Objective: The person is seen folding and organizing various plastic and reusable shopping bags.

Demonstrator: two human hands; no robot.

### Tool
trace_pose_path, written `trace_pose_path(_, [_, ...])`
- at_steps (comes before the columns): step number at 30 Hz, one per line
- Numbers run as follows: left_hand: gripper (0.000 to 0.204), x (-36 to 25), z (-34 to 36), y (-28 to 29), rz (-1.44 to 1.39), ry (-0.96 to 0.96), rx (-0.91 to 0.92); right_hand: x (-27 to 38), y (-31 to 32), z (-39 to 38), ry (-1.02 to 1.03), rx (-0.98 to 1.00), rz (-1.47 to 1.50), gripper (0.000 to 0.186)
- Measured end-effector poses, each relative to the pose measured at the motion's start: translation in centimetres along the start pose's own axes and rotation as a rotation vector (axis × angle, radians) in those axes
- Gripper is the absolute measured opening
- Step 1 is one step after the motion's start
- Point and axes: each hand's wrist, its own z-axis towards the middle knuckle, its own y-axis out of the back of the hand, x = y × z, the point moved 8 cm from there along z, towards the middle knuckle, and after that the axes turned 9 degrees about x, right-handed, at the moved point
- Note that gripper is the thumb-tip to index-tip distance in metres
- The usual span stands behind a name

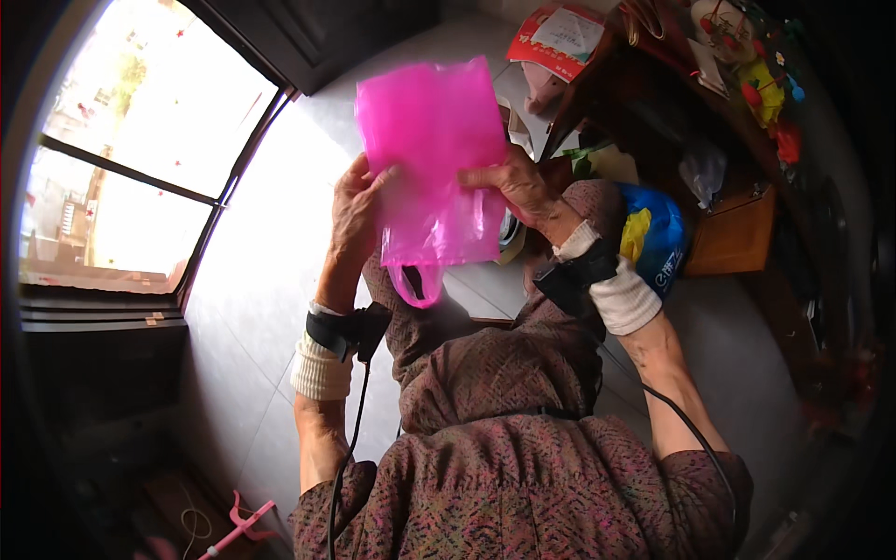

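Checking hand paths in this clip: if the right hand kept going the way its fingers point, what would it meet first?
The right hand points leftward across the pink plastic bag it grips. Beyond the bag, the left hand on the opposite edge looks like the first thing in line, though depth is hard to judge.

Pale tiled floor (280, 243), glare from the window washing over it. On it, top centre, a red-and-white printed bag (557, 37) w/ sthg pinkish just below it. Lower left, in shadow, a pink plastic tool (238, 528) lying flat on the floor.
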Motion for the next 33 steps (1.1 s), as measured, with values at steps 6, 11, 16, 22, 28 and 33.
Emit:
trace_pose_path(6, [0.033, -1.9, -0.8, -1.0, 0.634, -0.198, 0.226, 1.5, 0.7, -1.2, 0.065, -0.045, 0.091, 0.018])
trace_pose_path(11, [0.07, 0.6, -0.7, -1.3, -0.377, 0.131, 0.151, 5.2, -0.3, -1.8, 0.353, 0.199, -0.315, 0.057])
trace_pose_path(16, [0.077, 0.1, -1.8, -3.5, 0.019, 0.167, 0.265, 3.5, 0.5, -1.8, 0.314, 0.271, -0.377, 0.081])
trace_pose_path(22, [0.065, 6.8, -4.4, -1.0, -0.195, 0.306, 0.285, 4.3, 0.2, -2.7, 0.472, 0.03, -0.47, 0.037])
trace_pose_path(28, [0.039, 0.4, -2.8, 1.7, 0.25, -0.051, -0.072, 0.2, 0.8, -4.5, 0.157, -0.008, 0.174, 0.1])
trace_pose_path(33, [0.043, -2.5, -2.3, 0.0, 0.718, -0.172, -0.25, 0.2, -0.6, -5.2, 0.273, -0.256, -0.061, 0.089])
